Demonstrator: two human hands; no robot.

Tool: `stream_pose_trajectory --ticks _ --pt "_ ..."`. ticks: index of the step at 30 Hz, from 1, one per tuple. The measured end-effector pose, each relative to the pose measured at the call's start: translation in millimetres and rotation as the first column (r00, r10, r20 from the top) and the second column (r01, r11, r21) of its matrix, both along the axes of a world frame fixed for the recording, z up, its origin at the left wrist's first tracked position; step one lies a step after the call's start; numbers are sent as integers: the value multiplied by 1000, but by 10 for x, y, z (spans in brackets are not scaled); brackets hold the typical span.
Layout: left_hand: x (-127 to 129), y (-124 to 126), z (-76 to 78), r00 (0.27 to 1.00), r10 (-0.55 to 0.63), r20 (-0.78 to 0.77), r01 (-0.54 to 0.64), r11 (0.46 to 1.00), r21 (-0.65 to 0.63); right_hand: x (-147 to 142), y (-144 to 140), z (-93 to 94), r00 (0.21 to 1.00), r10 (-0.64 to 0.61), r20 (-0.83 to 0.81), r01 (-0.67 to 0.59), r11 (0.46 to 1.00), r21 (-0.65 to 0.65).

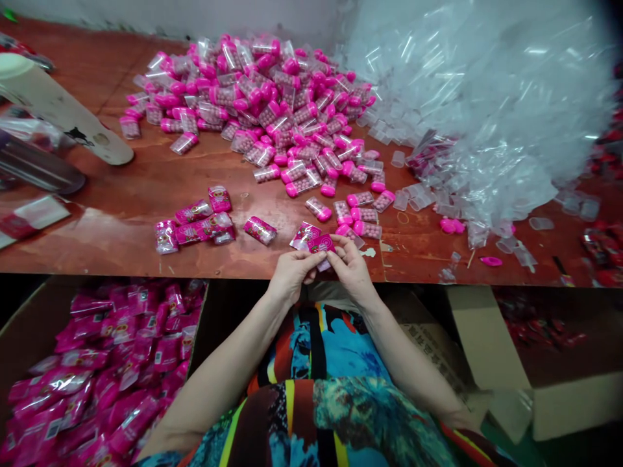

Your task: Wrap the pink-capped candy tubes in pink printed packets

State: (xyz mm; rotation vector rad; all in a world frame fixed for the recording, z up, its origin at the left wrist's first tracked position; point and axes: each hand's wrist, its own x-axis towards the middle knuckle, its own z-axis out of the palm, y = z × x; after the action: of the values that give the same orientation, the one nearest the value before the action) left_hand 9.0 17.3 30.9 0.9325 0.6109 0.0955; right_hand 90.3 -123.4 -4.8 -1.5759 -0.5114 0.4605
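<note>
At the table's front edge, both my hands pinch a small pink printed wrapper (321, 244). My left hand (292, 274) grips its lower left side between thumb and fingers. On the right side, my right hand (354, 267) has thumb and fingers closed on the same wrapper. Another pink and white wrapper (304, 235) lies just behind it, partly overlapped. Left of my hands lies one wrapped bottle (260, 230), and beyond it a small group of wrapped bottles (202, 224). Several unwrapped pink-capped candy bottles (357, 220) lie just beyond my right hand.
A large heap of pink-capped candy bottles (272, 97) covers the table's back. Clear plastic bags (477, 97) and loose clear cups (413, 194) fill the right. A white tumbler (63, 110) lies left. Below the table, a carton (202, 324) holds many pink packets (121, 357).
</note>
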Motion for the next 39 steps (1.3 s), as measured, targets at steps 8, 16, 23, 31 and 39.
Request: stream_pose_trajectory --ticks 8,16,23,31,39 --pt "-102 69 12 998 -62 -30 60 998 -35 -101 -16 61 979 58 197 -32 991 -132" --pt "-92 33 75 996 -75 -48 73 996 -48 -81 -51 81 962 86 259 -42 984 -173" --pt "-84 112 202 996 69 -59 -75 991 -109 299 -276 174 823 -41 567 266 909 -321" --pt "12 88 295 965 223 -139 -252 933 -257 452 -320 4 714 25 700 467 727 -502" --pt "45 92 336 932 296 -207 -356 850 -389 -21 -281 116 977 -185 -103 187 982 10"
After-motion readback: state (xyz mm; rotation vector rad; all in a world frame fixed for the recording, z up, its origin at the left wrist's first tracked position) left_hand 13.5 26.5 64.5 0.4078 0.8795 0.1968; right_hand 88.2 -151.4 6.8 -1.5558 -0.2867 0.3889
